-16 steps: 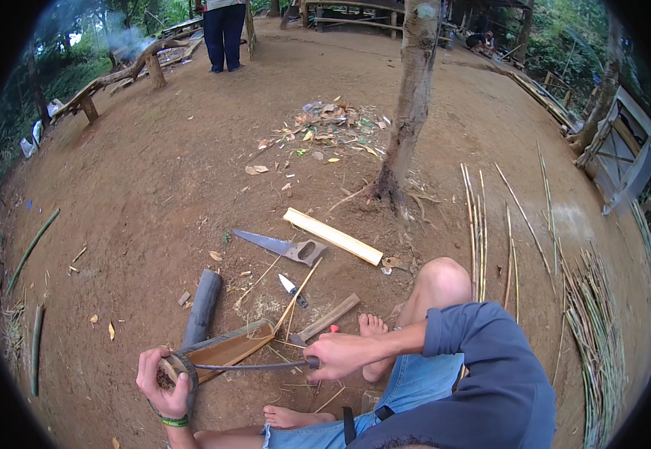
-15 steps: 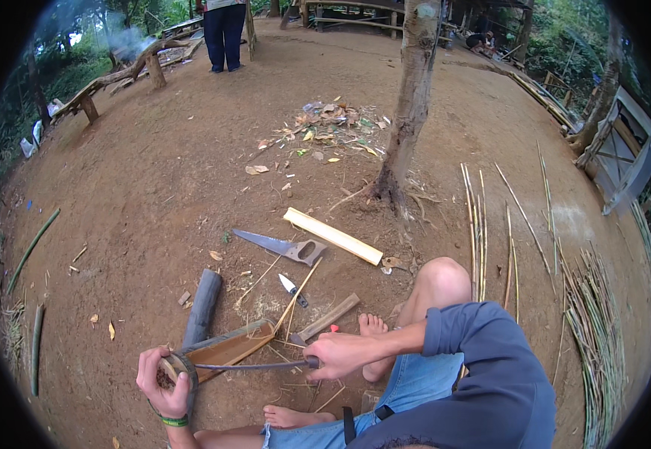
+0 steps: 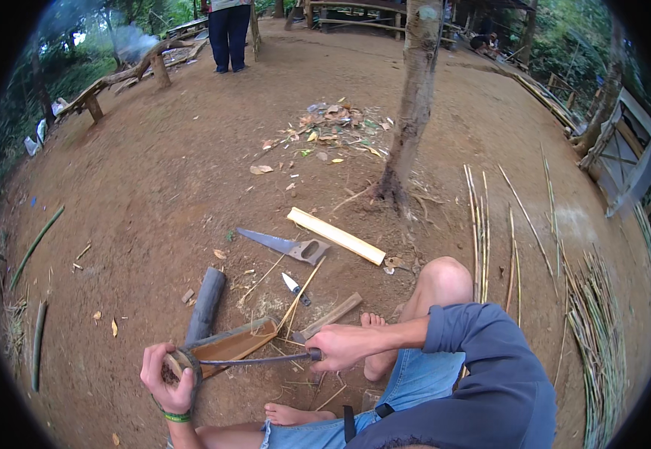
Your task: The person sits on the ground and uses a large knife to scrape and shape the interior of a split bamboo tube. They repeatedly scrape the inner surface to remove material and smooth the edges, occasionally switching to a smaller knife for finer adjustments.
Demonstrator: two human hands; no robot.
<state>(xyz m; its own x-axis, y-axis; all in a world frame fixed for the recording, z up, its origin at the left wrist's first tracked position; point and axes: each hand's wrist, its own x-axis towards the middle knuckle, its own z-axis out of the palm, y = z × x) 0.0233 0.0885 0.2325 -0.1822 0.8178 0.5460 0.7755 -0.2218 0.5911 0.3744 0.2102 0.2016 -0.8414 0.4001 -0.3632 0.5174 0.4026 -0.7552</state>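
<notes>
Head view: bare brown earth [image 3: 153, 165] spreads outdoors, ringed by trees. At its far edge a person [image 3: 230, 37] in dark trousers stands near the left, beside a low log bench [image 3: 127, 75], with pale smoke [image 3: 132, 43] behind; sheds line the far right. A tree trunk [image 3: 414, 97] rises right of centre, a heap of leaves [image 3: 333, 123] just left of it. Along the right edge lie many thin sticks [image 3: 595, 337]. Nearer the middle are a pale split strip [image 3: 337, 236], a saw [image 3: 284, 245], a small knife [image 3: 295, 288] and a wooden handle [image 3: 333, 316], all on the ground. At the near edge the wearer sits barefoot in blue shorts [image 3: 415, 385]. The bamboo [image 3: 239, 340], a hollowed trough with one round end, lies left of the feet, across a dark log [image 3: 206, 303]; whether the two touch, I cannot tell. The left hand [image 3: 165, 380] is curled around the round end, thumb and fingers clamped on it. The right hand [image 3: 338, 348] is closed in a fist on the dark grip of a long, narrow blade [image 3: 254, 362], which stretches leftward along the trough's near side to the round end.
</notes>
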